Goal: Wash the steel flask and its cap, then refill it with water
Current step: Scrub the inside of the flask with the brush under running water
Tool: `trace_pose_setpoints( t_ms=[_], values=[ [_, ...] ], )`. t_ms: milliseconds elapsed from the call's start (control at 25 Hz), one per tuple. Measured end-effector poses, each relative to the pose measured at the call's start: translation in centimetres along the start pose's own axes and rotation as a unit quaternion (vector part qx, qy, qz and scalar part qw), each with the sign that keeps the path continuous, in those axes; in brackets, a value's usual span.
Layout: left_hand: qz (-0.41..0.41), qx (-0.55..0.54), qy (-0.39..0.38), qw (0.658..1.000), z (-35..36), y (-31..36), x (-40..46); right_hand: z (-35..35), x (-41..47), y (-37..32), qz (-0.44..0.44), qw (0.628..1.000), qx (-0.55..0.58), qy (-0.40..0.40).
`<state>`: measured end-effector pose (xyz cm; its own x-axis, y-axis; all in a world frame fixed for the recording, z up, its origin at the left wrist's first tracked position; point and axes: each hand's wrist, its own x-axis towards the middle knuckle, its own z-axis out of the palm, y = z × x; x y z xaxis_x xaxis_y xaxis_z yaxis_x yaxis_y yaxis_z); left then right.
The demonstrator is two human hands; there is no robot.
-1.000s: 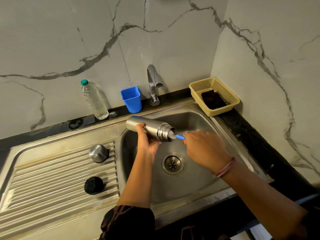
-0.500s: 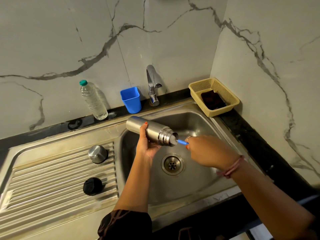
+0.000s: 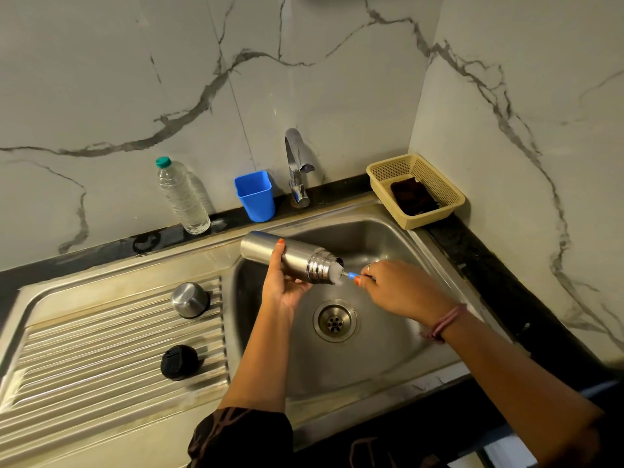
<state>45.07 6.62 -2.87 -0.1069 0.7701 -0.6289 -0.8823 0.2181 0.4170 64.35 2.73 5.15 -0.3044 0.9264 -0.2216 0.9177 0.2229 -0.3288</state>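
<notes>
Brushed steel covers the flask [image 3: 290,256], which is held lying almost level above the sink basin [image 3: 381,238], its flat base pointing away to the left and its ringed, polished neck toward the right hand. The body is matt and plain; the neck is stepped in bright bands, and white bristles or foam are seen at the open mouth. The flask is gripped from below by the left hand [image 3: 283,285], the thumb laid over the top of the body and the fingers [image 3: 304,288] curled round the underside. Just right of the mouth, a brush with a blue handle [image 3: 351,274] is pinched in the curled fingertips of the right hand [image 3: 401,292], its head pushed into the opening. The drain [image 3: 335,320] is seen directly below both hands. Well to the left of the left hand, on the ribbed draining board [image 3: 101,359], a domed steel cap [image 3: 189,299] is set upside down, and a black inner stopper [image 3: 179,362] lies nearer the person. Behind the hands, by the wall, stand a clear plastic bottle [image 3: 180,197], a blue cup [image 3: 255,195] and the tap [image 3: 297,167]. A yellow basket [image 3: 449,194] is placed beyond the right hand.
</notes>
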Motion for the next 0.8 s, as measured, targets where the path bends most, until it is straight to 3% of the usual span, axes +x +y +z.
trace_pose_setpoints(
  t_ms=[200,480,800],
  values=[
    [0.019,-0.005,0.039,0.999,-0.1,0.6,0.6,-0.8,-1.4,0.5,-0.003,0.999,0.042,-0.003],
    [0.035,-0.015,0.077,0.996,0.6,0.3,1.0,-0.1,-3.6,0.2,-0.028,0.997,-0.068,0.036],
    [0.027,-0.003,0.094,0.995,0.6,-1.4,1.3,-0.2,-4.8,1.1,-0.040,0.991,-0.119,0.037]
  ],
)
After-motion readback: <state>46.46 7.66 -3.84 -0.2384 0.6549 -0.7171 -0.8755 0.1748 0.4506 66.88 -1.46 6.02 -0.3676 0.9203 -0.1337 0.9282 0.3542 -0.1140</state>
